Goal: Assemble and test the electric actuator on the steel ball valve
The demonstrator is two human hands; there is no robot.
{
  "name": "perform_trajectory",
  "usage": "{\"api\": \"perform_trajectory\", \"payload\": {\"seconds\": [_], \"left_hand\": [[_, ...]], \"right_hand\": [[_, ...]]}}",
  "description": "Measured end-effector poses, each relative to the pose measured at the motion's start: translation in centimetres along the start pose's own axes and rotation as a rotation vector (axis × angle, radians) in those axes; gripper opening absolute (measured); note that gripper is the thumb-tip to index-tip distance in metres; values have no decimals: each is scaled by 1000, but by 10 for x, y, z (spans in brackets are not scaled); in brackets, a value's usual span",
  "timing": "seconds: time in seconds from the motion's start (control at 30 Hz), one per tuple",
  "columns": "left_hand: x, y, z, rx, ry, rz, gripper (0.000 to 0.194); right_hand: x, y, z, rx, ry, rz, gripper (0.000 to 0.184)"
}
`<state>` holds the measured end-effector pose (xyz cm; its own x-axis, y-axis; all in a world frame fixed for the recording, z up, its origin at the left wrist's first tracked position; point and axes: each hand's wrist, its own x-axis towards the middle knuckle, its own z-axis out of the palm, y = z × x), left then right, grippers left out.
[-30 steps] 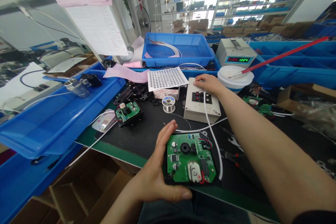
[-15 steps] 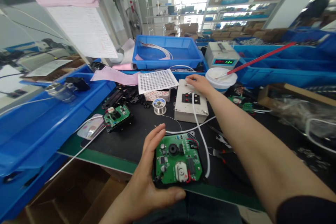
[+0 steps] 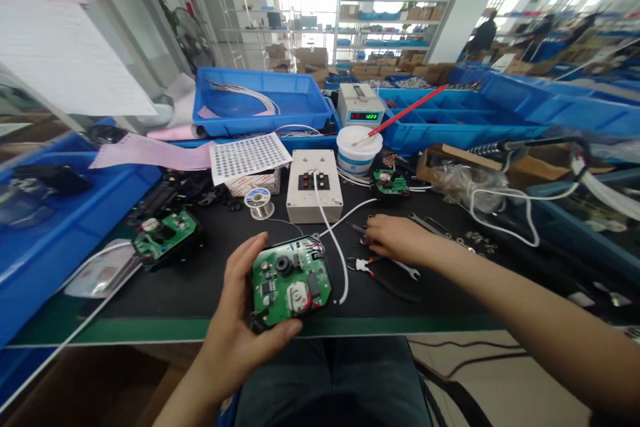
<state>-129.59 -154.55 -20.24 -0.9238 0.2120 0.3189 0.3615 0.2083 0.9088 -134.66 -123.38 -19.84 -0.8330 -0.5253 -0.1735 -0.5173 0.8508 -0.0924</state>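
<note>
My left hand (image 3: 245,300) grips a green circuit board in a black housing (image 3: 293,280) by its left side, with my thumb along the lower edge. The board carries a round black part, a white part and red wires. A white cable (image 3: 333,240) runs from the terminals of a grey test box (image 3: 314,203) down to beside the housing. My right hand (image 3: 393,238) is on the black mat among hand tools, fingers curled and closed; what they hold is hidden. Pliers (image 3: 361,265) and an open-ended wrench (image 3: 411,272) lie just below it.
A second board in a housing (image 3: 173,237) lies left. A solder spool (image 3: 259,204), a white tub (image 3: 356,153) with a red-handled brush (image 3: 410,109) and a power supply (image 3: 357,107) stand farther back. Blue bins (image 3: 260,123) line the back. A third board (image 3: 390,181) lies right.
My right hand has left a switch at the top of the test box and come down right to the tools. My left hand still holds the board. The view has turned right.
</note>
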Motion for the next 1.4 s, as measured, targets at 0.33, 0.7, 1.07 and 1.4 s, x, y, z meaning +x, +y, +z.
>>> {"api": "perform_trajectory", "payload": {"seconds": [0.33,0.7,1.07,1.4], "left_hand": [[2,-6,0,6,-45,165,77],[3,-10,5,-18,-16,222,81],[-3,-14,15,22,176,730,45],[-6,-9,6,25,153,623,3]], "right_hand": [[13,-9,18,-271,34,-91,14],[1,-13,9,145,410,75,11],[-34,-135,0,778,716,-245,25],[-27,-125,13,972,720,-356,10]]}}
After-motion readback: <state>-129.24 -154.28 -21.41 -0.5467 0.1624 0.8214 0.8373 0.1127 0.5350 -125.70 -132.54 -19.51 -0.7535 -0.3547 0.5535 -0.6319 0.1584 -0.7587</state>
